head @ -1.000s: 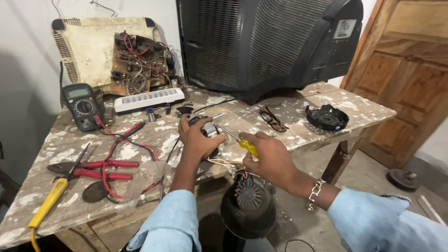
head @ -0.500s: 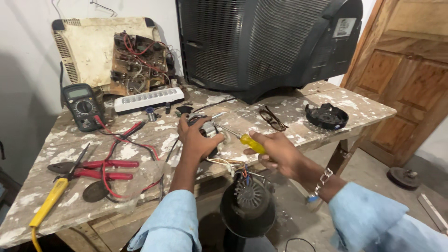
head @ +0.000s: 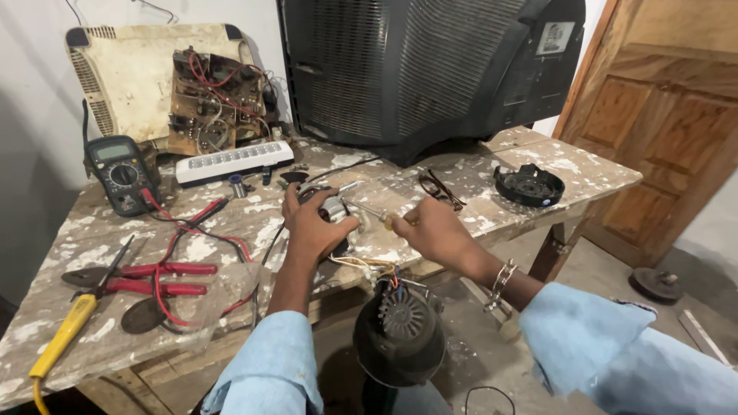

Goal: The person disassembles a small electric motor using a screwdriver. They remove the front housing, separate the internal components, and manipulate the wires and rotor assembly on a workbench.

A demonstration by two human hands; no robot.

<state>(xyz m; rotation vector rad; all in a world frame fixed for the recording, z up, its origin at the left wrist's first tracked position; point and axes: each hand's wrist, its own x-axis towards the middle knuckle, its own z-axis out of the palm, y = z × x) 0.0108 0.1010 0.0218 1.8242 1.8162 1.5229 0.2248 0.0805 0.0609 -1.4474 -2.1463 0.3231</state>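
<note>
My left hand point(head: 314, 224) grips a small grey-and-black electrical part point(head: 335, 207) at the front edge of the paint-spattered wooden table point(head: 231, 230). My right hand point(head: 434, 230) holds a yellow-handled screwdriver point(head: 373, 214) whose metal shaft points left, with its tip at that part. Thin coloured wires point(head: 369, 265) run down from the part to a round black fan motor point(head: 400, 330) that sits below the table edge, close to my lap. Both sleeves are light blue.
A multimeter point(head: 119, 173) with red leads, red-handled pliers point(head: 146, 278), a yellow-handled tool point(head: 65, 334), a white strip unit point(head: 234, 161), spectacles point(head: 440, 188) and a black round cover point(head: 529, 184) lie on the table. Behind stand a large black television point(head: 430, 69) and an open circuit board point(head: 215, 100). A wooden door point(head: 661, 131) is right.
My right hand has swung the screwdriver up and to the right, so its tip now meets the part in my left hand. The left hand has stayed on the part.
</note>
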